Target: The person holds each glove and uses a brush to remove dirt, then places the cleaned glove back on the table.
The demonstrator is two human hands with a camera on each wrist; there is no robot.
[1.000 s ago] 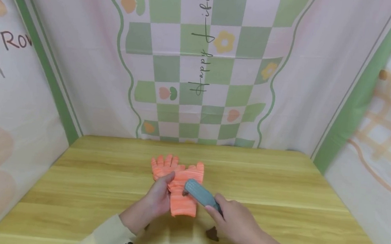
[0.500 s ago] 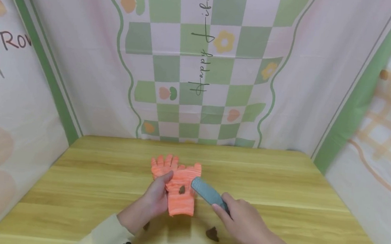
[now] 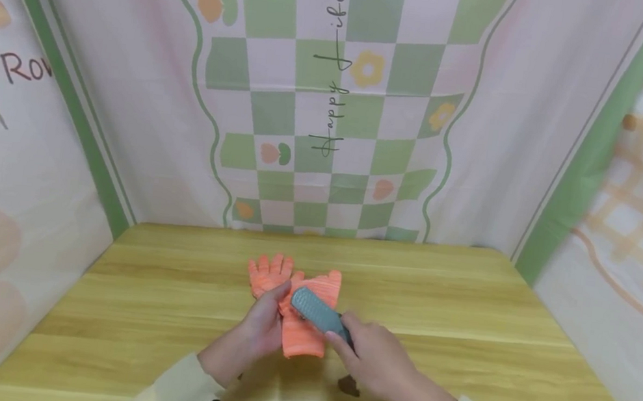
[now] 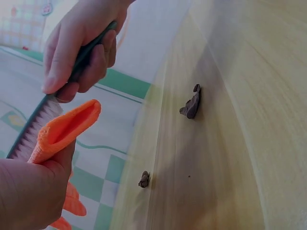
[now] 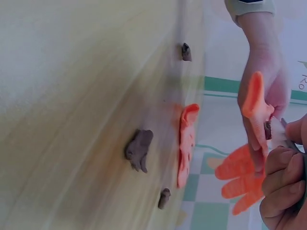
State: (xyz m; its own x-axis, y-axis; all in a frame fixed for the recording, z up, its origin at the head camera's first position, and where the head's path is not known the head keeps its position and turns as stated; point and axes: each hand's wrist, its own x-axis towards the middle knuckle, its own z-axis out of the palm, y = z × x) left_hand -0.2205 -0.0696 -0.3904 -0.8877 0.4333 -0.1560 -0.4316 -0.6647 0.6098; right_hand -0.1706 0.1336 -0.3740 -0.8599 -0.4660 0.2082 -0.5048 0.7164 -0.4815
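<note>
My left hand grips an orange knit glove above the table, its cuff toward me. A brush with a teal back lies across the glove, its handle gripped in my right hand. White bristles face the glove in the left wrist view. Against them in the right wrist view, a dark brown lump sticks to the glove's face. Behind my left hand a second orange glove lies on the table with its fingers pointing away.
Several dark brown lumps lie on the wooden table: a larger one below my right hand, and small ones nearby. A patterned cloth hangs behind the table.
The brush moved right off the held glove, baring the brown lump, then came back left over it. The held glove shifted slightly left, then right. The other glove stays put.
</note>
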